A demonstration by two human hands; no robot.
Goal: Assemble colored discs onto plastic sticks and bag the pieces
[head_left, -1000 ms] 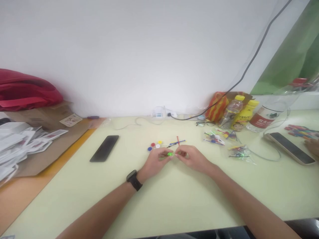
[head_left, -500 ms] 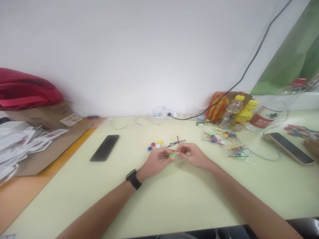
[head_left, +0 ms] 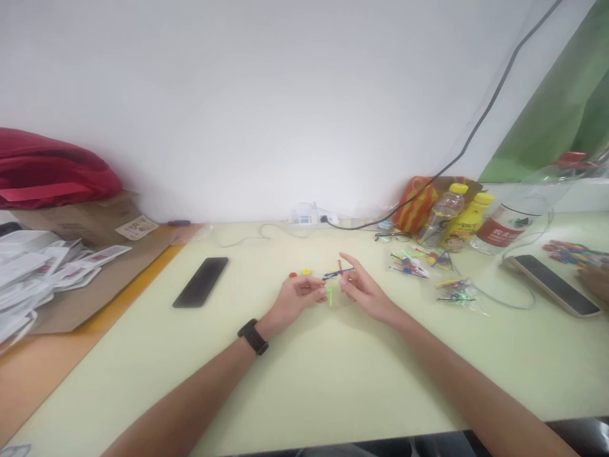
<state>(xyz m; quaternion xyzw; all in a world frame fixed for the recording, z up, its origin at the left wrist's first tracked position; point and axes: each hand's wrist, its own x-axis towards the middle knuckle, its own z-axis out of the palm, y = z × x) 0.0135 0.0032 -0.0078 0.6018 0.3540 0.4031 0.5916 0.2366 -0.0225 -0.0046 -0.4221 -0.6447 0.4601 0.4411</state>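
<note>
My left hand [head_left: 299, 297], with a black watch on its wrist, is closed in a pinch on a small bright green plastic stick [head_left: 330, 297]. The stick points down from the fingertips; its upper end is partly hidden. Just right of it, my right hand [head_left: 366, 293] is open, index finger stretched out and thumb apart. Behind the hands lie thin sticks, among them a red stick [head_left: 340, 265] and a blue one, partly covered by my right fingers. A yellow disc [head_left: 306, 271] and a red disc [head_left: 292, 275] show beyond my left hand.
A black phone [head_left: 200, 282] lies to the left. On the right are plastic bags of coloured parts [head_left: 408, 263], glasses [head_left: 392, 237], several bottles [head_left: 504, 225] and another phone [head_left: 554, 284]. Another person's hand [head_left: 594, 277] is at the right edge. White items [head_left: 42, 273] are piled far left.
My right hand has let go of the green stick and opened, its index finger stretching out. The stick has turned to hang downward from my left hand, which now covers the blue and white discs.
</note>
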